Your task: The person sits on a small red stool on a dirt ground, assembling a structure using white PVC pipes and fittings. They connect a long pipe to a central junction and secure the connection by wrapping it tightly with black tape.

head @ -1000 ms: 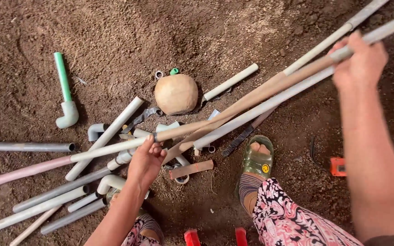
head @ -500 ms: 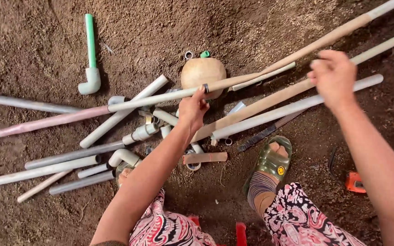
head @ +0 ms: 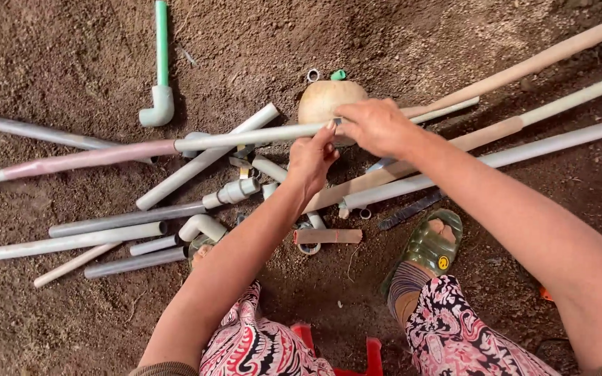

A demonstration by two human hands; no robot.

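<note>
My left hand (head: 313,161) grips the right end of a long pale pipe (head: 141,148) that runs left across the dirt, pinkish along its left half. My right hand (head: 377,127) meets it at that same pipe end, fingers closed over the tip, just in front of a round tan coconut-like ball (head: 323,99). Whether a small fitting sits between my right fingers I cannot tell. Three long pipes (head: 524,125) stretch away to the upper right behind my right forearm.
Several grey and white pipes (head: 106,223) and elbow fittings (head: 200,224) lie scattered at left. A green pipe with a white elbow (head: 160,83) stands at top. A small ring (head: 313,75), a short tan piece (head: 327,236), my sandalled foot (head: 426,247) and a red stool edge (head: 371,348) lie near.
My right hand let go of the long pipes at the right and came left to the pipe end. My left hand rose with the pipe end toward the ball.
</note>
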